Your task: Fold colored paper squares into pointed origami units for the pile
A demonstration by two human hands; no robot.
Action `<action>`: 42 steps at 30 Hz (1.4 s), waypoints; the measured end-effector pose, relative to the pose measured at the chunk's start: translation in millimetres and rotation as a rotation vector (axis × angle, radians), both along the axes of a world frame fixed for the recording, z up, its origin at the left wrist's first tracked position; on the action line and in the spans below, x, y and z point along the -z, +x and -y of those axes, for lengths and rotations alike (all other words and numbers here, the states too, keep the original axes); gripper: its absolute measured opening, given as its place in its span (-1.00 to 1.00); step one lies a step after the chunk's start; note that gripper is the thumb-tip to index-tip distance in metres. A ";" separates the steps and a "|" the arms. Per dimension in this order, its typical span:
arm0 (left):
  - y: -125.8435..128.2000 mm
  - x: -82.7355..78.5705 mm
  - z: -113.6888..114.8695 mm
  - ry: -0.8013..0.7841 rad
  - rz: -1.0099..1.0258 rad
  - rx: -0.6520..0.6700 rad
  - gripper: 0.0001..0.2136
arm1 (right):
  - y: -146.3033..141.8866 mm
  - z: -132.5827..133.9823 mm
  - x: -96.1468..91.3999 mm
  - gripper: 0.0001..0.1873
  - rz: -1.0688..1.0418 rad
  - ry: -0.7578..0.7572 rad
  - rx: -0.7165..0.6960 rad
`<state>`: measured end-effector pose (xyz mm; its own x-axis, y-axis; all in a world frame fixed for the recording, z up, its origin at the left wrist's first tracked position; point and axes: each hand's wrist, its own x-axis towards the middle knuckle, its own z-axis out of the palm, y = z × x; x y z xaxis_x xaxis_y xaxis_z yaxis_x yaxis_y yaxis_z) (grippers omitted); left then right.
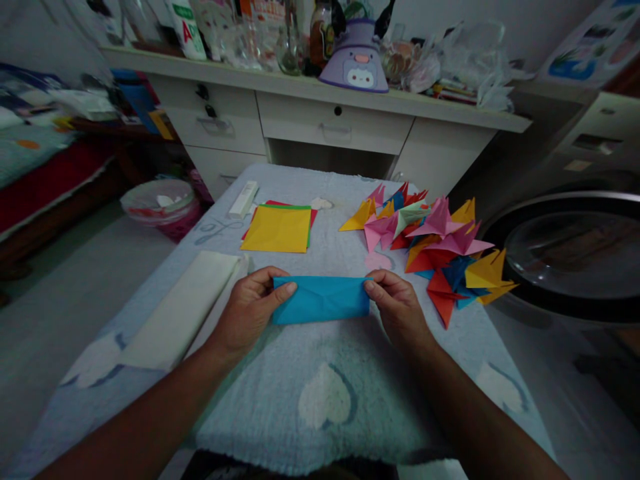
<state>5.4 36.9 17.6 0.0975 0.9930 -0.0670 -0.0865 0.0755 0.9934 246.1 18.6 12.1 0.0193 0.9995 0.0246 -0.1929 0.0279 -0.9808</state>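
A blue sheet of paper, folded into a long rectangle, lies across a towel-covered table. My left hand pinches its left end, thumb on top. My right hand pinches its right end the same way. Both hands are closed on the paper. Just beyond it lies a flat stack of coloured square sheets, yellow on top. To the right sits a heap of several folded paper shapes in pink, yellow, orange, red and blue.
A folded cream cloth lies at the left of the table, a small white box beyond it. Behind stands a white desk crowded with bottles and bags. A pink bin is on the floor left; a washing machine is right.
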 end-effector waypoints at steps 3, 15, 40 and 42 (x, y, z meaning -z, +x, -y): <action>1.3 0.0 -0.7 0.011 0.024 -0.023 -0.76 | 0.7 -0.2 0.4 -0.79 -0.003 0.011 0.012; 2.7 -1.3 0.3 0.077 0.025 -0.082 -0.82 | 5.0 -2.6 6.7 -0.82 0.006 -0.006 0.044; 7.4 18.7 -12.5 0.185 -0.409 -0.081 -0.81 | -1.3 -8.7 7.1 -0.71 0.747 0.074 0.218; 8.3 19.3 -13.4 0.236 -0.580 -0.075 -0.82 | -0.6 -10.6 9.3 -0.72 0.927 0.102 0.237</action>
